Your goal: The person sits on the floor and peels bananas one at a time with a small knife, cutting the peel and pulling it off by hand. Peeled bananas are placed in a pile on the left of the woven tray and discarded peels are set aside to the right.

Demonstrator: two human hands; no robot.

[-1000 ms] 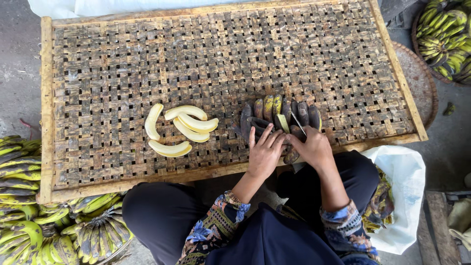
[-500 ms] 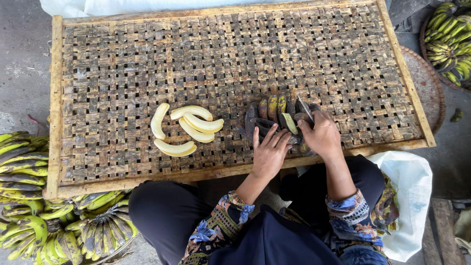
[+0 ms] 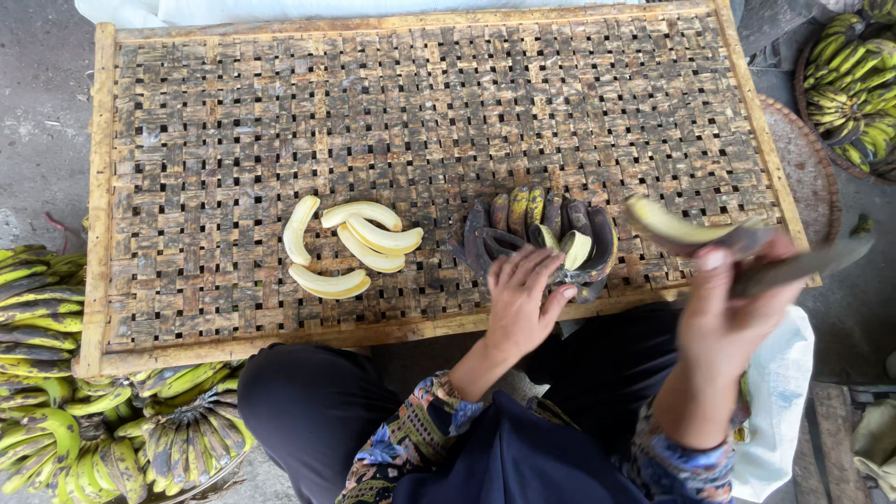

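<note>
Woven bamboo tray point(image 3: 233, 112) fills the view; the dark banana bunch point(image 3: 541, 233) at 5 o'clock is pinned under the left hand point(image 3: 523, 303), fingers spread flat; a half-peeled banana point(image 3: 672, 224) (blurred) is gripped by the right hand point(image 3: 728, 308), best pulled away from the peeled pieces point(image 3: 350, 245)

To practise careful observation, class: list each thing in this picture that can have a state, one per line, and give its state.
Pale peeled bananas: skinless, lying loose on the woven bamboo tray.
Dark-skinned banana bunch: partly peeled, still joined.
Left hand: resting on the bunch.
Right hand: raised, blurred, holding a half-peeled banana.
Green-yellow banana bunches: unpeeled, piled beside the tray.
</note>
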